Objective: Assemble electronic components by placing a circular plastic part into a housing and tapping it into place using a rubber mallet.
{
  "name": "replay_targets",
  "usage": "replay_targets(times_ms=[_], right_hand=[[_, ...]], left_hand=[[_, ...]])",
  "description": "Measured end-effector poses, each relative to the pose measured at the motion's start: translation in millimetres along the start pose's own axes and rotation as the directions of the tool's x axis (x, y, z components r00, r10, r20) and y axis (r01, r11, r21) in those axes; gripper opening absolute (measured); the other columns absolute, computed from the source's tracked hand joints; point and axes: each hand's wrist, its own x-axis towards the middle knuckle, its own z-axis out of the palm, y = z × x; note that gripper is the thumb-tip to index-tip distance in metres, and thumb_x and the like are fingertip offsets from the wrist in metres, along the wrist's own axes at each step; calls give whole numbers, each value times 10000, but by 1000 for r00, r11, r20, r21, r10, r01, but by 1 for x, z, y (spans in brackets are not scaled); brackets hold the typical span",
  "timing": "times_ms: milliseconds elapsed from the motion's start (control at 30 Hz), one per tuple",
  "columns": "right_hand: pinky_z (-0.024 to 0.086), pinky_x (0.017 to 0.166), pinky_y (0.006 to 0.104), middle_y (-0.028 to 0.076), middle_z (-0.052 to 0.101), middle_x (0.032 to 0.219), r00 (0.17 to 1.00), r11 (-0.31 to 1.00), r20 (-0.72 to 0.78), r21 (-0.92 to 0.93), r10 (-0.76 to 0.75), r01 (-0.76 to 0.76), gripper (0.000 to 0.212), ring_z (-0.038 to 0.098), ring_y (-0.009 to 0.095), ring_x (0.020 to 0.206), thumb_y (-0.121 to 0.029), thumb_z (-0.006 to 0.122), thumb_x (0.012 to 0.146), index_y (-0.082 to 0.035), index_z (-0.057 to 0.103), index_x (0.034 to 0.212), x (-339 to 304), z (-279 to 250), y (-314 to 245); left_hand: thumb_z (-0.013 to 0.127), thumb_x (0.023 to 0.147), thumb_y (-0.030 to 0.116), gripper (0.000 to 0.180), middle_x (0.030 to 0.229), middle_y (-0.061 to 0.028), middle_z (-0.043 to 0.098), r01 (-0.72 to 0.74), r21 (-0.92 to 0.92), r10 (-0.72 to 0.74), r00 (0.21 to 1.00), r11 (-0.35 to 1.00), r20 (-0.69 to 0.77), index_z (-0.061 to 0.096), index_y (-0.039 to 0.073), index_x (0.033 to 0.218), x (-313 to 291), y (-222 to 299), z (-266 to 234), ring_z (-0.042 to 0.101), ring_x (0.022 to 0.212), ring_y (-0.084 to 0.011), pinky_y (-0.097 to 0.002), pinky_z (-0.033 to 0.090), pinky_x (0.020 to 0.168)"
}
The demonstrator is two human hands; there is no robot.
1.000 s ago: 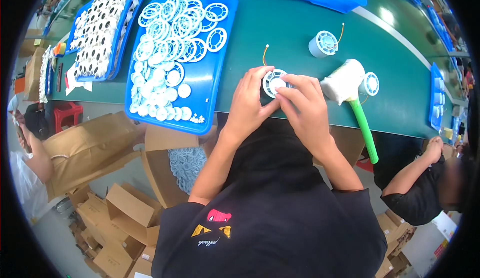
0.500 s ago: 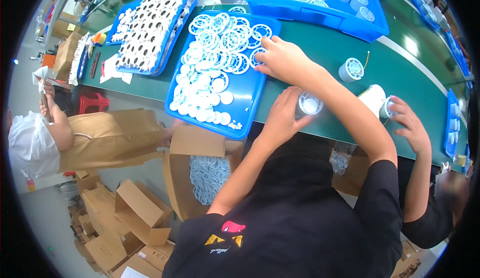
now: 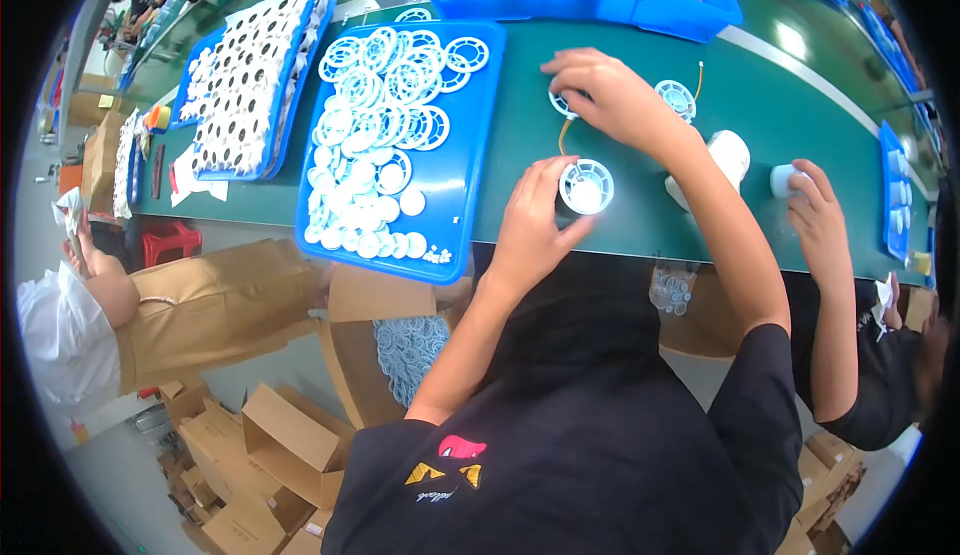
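Note:
Upright on the green table, a white round plastic housing (image 3: 587,189) is gripped by my left hand (image 3: 535,217), fingers curled round its left side. A thin yellow-brown wire (image 3: 564,137) rises from its far edge. Just beyond it, my right hand (image 3: 612,97) has its fingers closed on a white slotted ring (image 3: 562,105), partly hidden by the fingers. Left of my hands, a blue tray (image 3: 462,170) bears many similar slotted rings (image 3: 405,80) and, nearer me, small white discs (image 3: 350,205).
Behind stands a blue bin (image 3: 590,5) of round housings. Another housing (image 3: 676,101) with a wire and a white cylinder (image 3: 728,157) sit right of my hands. A co-worker's hand (image 3: 820,217) holds a white part (image 3: 784,181). White pieces fill a tray (image 3: 250,85) at far left.
My right hand has moved from the tray's right edge over the table with a slotted ring, toward the housing. The co-worker's white part now stands apart from the white cylinder.

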Motion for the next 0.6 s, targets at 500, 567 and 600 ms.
replay_targets(times_ms=[500,567,600], right_hand=[[592,897,453,136,682,1147,982,910,-110,-373,153,-184,374,669,331,1111,-263,798,894,-53,707,1190,-15,16,-15],[595,880,461,172,675,1115,967,940,-195,-269,161,-210,363,682,367,1064,-231,784,876,-26,702,1164,-18,12,-17],[600,879,461,194,669,1087,954,958,-236,-176,183,-227,357,685,395,1047,-218,778,859,-10,700,1139,-16,5,-25]], left_hand=[[912,798,128,654,1250,-186,645,84,115,-55,970,990,-239,581,-1,1348,-3,3,12,642,1161,-383,-458,518,988],[915,795,127,647,1248,-185,646,85,69,-67,972,994,-226,584,2,1337,-2,2,12,648,1152,-379,-453,523,981],[915,795,127,647,1248,-185,646,95,66,-78,970,993,-229,584,2,1337,-3,0,10,648,1152,-379,-453,523,981]])
